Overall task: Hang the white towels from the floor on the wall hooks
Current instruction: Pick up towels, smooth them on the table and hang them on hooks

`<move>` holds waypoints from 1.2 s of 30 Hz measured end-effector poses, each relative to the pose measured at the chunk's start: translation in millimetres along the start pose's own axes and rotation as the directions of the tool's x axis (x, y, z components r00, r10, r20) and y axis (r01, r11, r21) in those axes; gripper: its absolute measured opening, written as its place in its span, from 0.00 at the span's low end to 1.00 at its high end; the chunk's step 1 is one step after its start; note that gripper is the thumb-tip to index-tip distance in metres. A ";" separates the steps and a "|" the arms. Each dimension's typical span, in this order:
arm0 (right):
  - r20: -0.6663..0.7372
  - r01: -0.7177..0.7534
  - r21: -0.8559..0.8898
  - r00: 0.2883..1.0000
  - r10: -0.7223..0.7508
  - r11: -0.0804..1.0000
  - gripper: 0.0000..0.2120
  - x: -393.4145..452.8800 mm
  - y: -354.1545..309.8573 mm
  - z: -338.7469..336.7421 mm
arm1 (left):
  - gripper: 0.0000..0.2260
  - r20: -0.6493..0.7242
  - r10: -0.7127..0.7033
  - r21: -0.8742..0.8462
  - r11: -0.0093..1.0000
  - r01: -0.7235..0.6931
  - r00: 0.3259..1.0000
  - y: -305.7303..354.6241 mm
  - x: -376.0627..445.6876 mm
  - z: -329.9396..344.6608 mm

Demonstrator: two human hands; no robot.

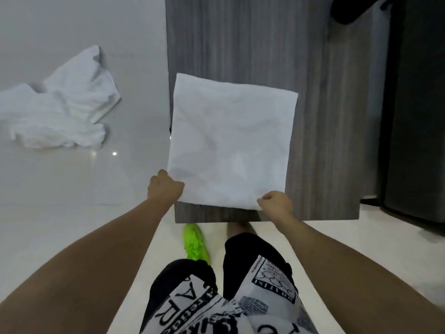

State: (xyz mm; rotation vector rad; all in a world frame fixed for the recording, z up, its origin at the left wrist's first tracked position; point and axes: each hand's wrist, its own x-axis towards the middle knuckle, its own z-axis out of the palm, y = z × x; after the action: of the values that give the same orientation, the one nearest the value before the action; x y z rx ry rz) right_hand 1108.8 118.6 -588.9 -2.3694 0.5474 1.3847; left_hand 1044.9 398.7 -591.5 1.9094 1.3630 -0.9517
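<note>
A white towel [231, 143] lies flat and squared on a grey wood-grain table top [325, 116]. My left hand [165, 189] grips its near left corner and my right hand [275, 202] pinches its near right corner, both at the table's front edge. On the glossy white floor at the left lies a crumpled heap of white towels [60, 102], well away from both hands. No wall hooks are in view.
A dark cabinet or appliance [414, 116] stands at the right beside the table. My legs in black-and-white printed shorts [216, 297] and a bright green shoe [195, 244] are below the table's front edge.
</note>
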 end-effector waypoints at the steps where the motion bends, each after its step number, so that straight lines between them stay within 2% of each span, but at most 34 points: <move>1: -0.018 -0.070 0.073 0.997 0.072 0.995 0.09 -2.3 9.6 11.5 | 0.27 -0.010 -0.047 -0.038 0.998 0.046 0.999 -10.8 0.8 7.7; 3: -0.133 -0.190 0.302 0.962 0.239 0.934 0.12 -7.9 25.3 31.7 | 0.29 -0.009 -0.092 -0.136 0.987 0.090 0.996 -32.2 1.1 20.0; 5: -0.237 -0.231 0.505 0.890 0.390 0.832 0.23 -13.8 32.4 41.0 | 0.24 -0.018 -0.064 -0.229 0.972 0.058 0.998 -49.6 2.9 27.7; 6: -0.243 -0.213 0.558 0.882 0.403 0.802 0.27 -12.2 35.0 42.6 | 0.18 -0.038 -0.039 -0.278 0.960 0.027 0.999 -55.4 4.6 30.8; 8: -0.151 -0.155 0.648 0.933 0.326 0.745 0.26 -10.5 42.0 47.5 | 0.12 -0.072 0.007 -0.374 0.927 -0.034 0.997 -67.8 1.6 35.0; 10: 0.015 -0.199 0.723 0.962 0.273 0.662 0.19 -3.9 37.1 41.4 | 0.15 -0.054 -0.026 -0.427 0.904 0.001 0.998 -66.2 1.6 32.4; 12: 0.084 -0.207 0.753 0.972 0.220 0.625 0.11 -11.4 35.4 35.8 | 0.14 -0.008 -0.054 -0.472 0.880 0.043 0.999 -68.7 -6.7 26.8; 16: 0.000 -0.085 0.835 0.988 0.155 0.543 0.11 -45.8 31.0 21.2 | 0.08 -0.022 0.019 -0.590 0.807 -0.028 1.000 -65.3 -33.2 -3.5; 19: -0.049 -0.016 0.883 0.991 0.127 0.468 0.04 -92.6 18.9 0.7 | 0.03 -0.097 0.091 -0.641 0.756 -0.132 0.991 -57.6 -64.9 -42.8; 21: -0.097 0.060 0.914 0.993 0.072 0.400 0.02 -129.6 2.7 -20.8 | 0.02 -0.124 0.144 -0.696 0.692 -0.190 0.982 -49.1 -91.7 -78.8; 23: -0.154 0.140 0.932 0.988 0.015 0.333 0.04 -168.7 -18.0 -46.4 | 0.02 -0.145 0.181 -0.749 0.622 -0.227 0.973 -40.0 -119.5 -118.8; 26: -0.240 0.261 0.926 0.965 -0.108 0.271 0.04 -225.2 -55.3 -88.9 | 0.03 -0.213 0.252 -0.805 0.503 -0.316 0.944 -27.4 -166.9 -186.3; 27: -0.264 0.298 0.916 0.952 -0.156 0.269 0.02 -241.8 -69.4 -102.4 | 0.03 -0.253 0.277 -0.812 0.461 -0.359 0.927 -25.1 -181.6 -209.1; 30: -0.296 0.389 0.875 0.901 -0.315 0.289 0.07 -283.9 -115.4 -139.2 | 0.09 -0.360 0.298 -0.816 0.359 -0.453 0.884 -25.9 -221.4 -276.8; 33: -0.312 0.470 0.843 0.823 -0.475 0.261 0.07 -324.0 -170.4 -166.6 | 0.10 -0.476 0.263 -0.809 0.243 -0.535 0.839 -35.5 -258.2 -336.2; 36: -0.319 0.532 0.812 0.749 -0.581 0.239 0.09 -362.4 -226.3 -178.0 | 0.12 -0.565 0.148 -0.804 0.123 -0.582 0.812 -57.3 -285.7 -383.0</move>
State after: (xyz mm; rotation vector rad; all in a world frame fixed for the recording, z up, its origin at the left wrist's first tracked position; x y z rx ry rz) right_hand 1189.1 287.0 -165.3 -1.3778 0.2172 0.5410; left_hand 1008.2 572.4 -144.1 1.2049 1.0563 0.5802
